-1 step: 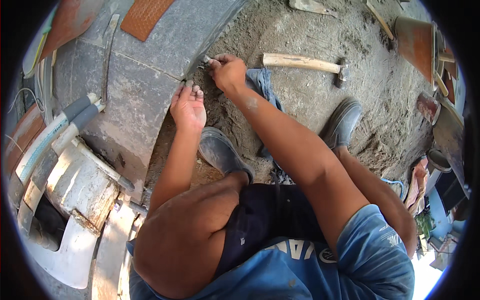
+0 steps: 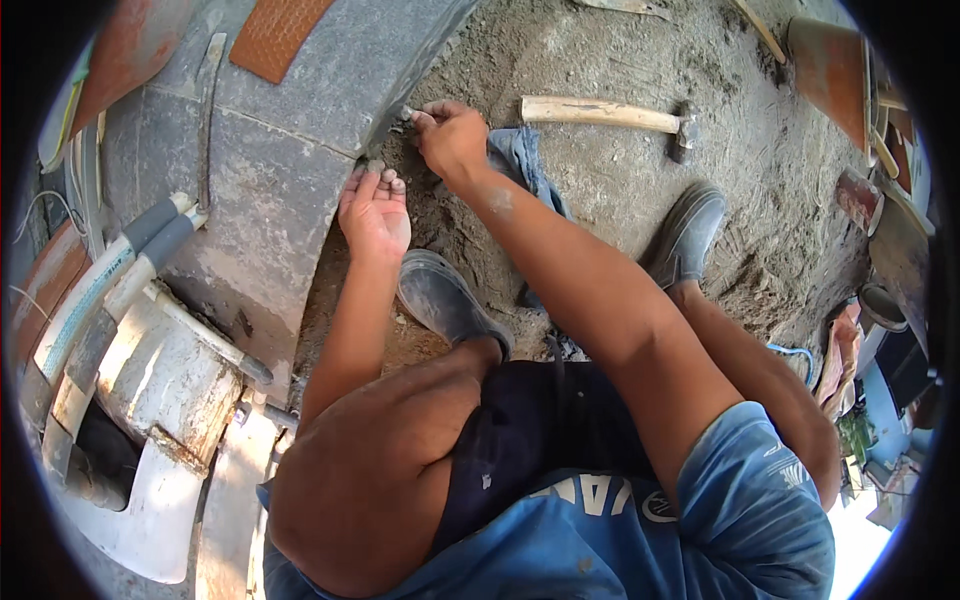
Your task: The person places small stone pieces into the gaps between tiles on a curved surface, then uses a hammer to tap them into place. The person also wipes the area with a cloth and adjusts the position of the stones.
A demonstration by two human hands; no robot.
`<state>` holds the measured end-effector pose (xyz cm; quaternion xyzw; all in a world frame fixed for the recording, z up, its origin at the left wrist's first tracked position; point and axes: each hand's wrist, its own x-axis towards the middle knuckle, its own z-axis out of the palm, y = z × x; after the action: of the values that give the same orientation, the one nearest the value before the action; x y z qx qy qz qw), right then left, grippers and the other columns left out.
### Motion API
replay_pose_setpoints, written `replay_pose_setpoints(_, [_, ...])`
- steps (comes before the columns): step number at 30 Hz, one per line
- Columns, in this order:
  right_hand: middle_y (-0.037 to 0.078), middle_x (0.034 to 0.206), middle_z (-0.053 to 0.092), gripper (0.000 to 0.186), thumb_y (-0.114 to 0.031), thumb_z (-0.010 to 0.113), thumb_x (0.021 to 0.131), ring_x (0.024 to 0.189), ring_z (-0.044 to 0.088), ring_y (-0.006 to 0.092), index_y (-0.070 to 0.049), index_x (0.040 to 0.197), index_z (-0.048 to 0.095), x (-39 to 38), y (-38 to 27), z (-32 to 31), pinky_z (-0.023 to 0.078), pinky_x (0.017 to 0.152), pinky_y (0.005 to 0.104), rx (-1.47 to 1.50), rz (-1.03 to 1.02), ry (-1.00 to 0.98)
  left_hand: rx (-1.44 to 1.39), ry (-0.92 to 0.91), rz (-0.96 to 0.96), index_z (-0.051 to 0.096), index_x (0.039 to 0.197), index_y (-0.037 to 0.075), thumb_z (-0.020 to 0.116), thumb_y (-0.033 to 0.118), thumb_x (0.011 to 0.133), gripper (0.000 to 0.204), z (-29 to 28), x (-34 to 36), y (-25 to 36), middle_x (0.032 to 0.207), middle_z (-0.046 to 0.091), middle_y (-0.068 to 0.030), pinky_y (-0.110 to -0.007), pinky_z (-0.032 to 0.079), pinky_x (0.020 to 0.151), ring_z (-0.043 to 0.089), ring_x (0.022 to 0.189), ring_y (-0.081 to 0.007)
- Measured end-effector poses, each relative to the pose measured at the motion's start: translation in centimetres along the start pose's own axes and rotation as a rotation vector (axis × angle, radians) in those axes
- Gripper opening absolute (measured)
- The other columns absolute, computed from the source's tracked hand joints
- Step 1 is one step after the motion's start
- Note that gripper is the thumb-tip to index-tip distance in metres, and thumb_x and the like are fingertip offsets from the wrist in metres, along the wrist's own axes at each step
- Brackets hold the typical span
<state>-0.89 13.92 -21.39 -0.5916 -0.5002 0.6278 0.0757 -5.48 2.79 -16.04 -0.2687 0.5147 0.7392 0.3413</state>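
Observation:
At the edge of the grey stone slab (image 2: 258,165), my left hand (image 2: 375,210) is turned palm up with its fingers curled. Its fingertips meet at the slab's corner, and what they pinch, if anything, is too small to make out. A little farther and to the right, my right hand (image 2: 452,142) is closed in a pinch. A small pale-grey bit (image 2: 406,114) shows at its fingertips, against the slab's side; its kind is unclear. Bare soil lies between the hands. Beside my right wrist a blue-grey cloth (image 2: 520,158) rests on the ground.
A wooden-handled hammer (image 2: 600,115) lies right of my right hand. On the slab are an orange textured piece (image 2: 277,38) and a thin curved bar (image 2: 208,120). Hoses (image 2: 150,240) and a whitish cylinder (image 2: 165,375) stand left. A reddish bucket (image 2: 828,75) is far right.
The whole view has shifted slightly. Both hands keep nearly the same pose and place at the slab's edge.

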Motion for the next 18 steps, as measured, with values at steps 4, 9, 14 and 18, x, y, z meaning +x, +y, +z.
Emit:
replay_pose_setpoints(4, [0.006, 0.079, 0.065, 0.011, -0.009, 0.059, 0.089, 0.060, 0.062, 0.0136, 0.000, 0.095, 0.063, -3.0, -3.1, 0.9, 0.049, 0.051, 0.0271, 0.335, 0.162, -0.072, -0.003, 0.034, -0.071, 0.055, 0.106, 0.003, 0.058, 0.002, 0.088, 0.018, -2.5, -0.1, 0.9, 0.101, 0.061, -0.0125, -0.033, 0.048, 0.073, 0.057, 0.083, -0.0210])
replay_pose_setpoints(9, [0.007, 0.079, 0.062, 0.017, -0.016, 0.053, 0.092, 0.058, 0.060, 0.0165, -0.001, 0.091, 0.061, -3.5, -3.5, -0.5, 0.048, 0.048, 0.0291, 0.378, 0.339, -0.232, -0.130, -0.247, -0.375, 0.048, 0.125, 0.003, 0.050, 0.013, 0.091, 0.035, -2.1, 1.1, 0.4, 0.101, 0.059, -0.0107, -0.031, 0.046, 0.074, 0.052, 0.080, -0.0187])
replay_pose_setpoints(14, [0.014, 0.069, 0.066, 0.021, -0.014, 0.055, 0.090, 0.049, 0.062, 0.0195, 0.003, 0.088, 0.066, -3.4, -3.3, -1.2, 0.051, 0.048, 0.0326, 0.431, 0.310, -0.220, -0.145, -0.336, -0.383, 0.039, 0.136, 0.002, 0.050, 0.014, 0.091, 0.048, -2.4, 2.9, -0.2, 0.094, 0.057, -0.0086, -0.032, 0.044, 0.074, 0.049, 0.077, -0.0183])
replay_pose_setpoints(18, [0.014, 0.070, 0.067, 0.020, -0.012, 0.056, 0.089, 0.052, 0.063, 0.0180, 0.004, 0.091, 0.067, -3.1, -3.1, -1.6, 0.052, 0.052, 0.0316, 0.278, 0.166, -0.162, -0.183, -0.334, -0.359, 0.042, 0.135, 0.003, 0.050, 0.014, 0.089, 0.048, -2.6, 3.9, -0.5, 0.092, 0.057, -0.0078, -0.032, 0.043, 0.074, 0.049, 0.077, -0.0189])
